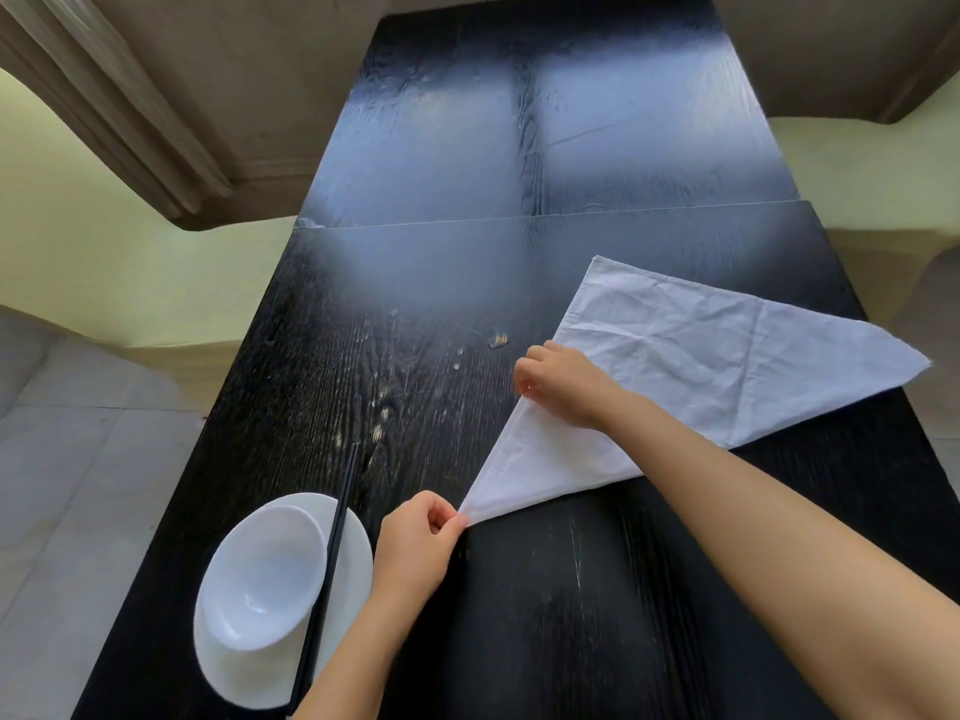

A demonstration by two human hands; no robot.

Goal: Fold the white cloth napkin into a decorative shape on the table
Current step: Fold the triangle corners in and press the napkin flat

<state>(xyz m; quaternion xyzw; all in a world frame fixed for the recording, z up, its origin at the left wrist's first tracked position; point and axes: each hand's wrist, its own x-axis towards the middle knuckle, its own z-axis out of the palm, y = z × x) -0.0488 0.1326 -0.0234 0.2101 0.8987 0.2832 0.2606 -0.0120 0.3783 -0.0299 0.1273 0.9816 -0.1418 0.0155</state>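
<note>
The white cloth napkin (691, 356) lies folded into a large triangle on the right half of the black table (426, 314). One corner points toward me at the lower left. My left hand (415, 543) pinches that near corner between thumb and fingers. My right hand (561, 384) is curled over the napkin's left edge, fingers closed on the cloth. My right forearm crosses over the napkin's lower part and hides some of it.
A white bowl (260, 574) sits on a white plate (353, 537) at the near left, with black chopsticks (327, 569) resting across them. Small crumbs (498, 340) lie left of the napkin. Pale upholstered chairs flank the table on both sides.
</note>
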